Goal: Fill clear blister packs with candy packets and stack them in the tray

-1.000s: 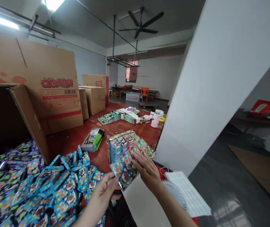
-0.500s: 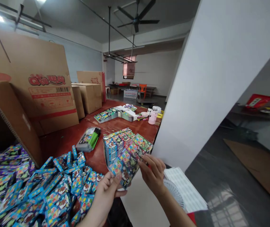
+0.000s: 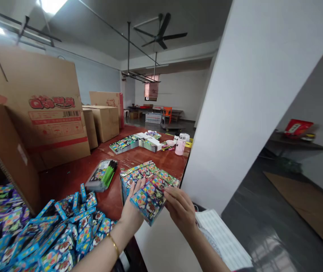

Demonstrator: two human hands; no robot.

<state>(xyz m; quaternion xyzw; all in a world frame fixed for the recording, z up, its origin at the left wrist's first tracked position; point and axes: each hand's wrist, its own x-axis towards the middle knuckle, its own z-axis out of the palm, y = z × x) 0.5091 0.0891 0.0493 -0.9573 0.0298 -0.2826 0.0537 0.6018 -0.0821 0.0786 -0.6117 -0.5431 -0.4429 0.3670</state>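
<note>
A flat, colourful candy box [image 3: 150, 200] is tilted up in front of me. My right hand [image 3: 180, 208] grips its right edge, with thumb and fingers closed on it. At the box's left side, my left hand [image 3: 133, 209] has its fingers stretched upward, close to the stack of matching boxes [image 3: 125, 185] behind. Part of the left palm and its thumb are hidden. A gold bracelet [image 3: 112, 243] circles the left wrist. Lower left lies a heap of small blue candy packets [image 3: 73, 230], with purple packets [image 3: 2, 211] beside it.
On the red table [image 3: 73, 177] lies a clear pack with green-and-black sticks [image 3: 104, 175]. Farther back are display boxes [image 3: 125, 142] and a pink bottle [image 3: 180, 145]. Cardboard cartons [image 3: 56, 124] stand left. A white pillar [image 3: 220, 113] rises right, with white sheets [image 3: 220, 234] below.
My left hand has let go of the box's lower left corner and moved up, its fingers now extended near the stack. The right hand keeps hold of the box. The view has shifted slightly.
</note>
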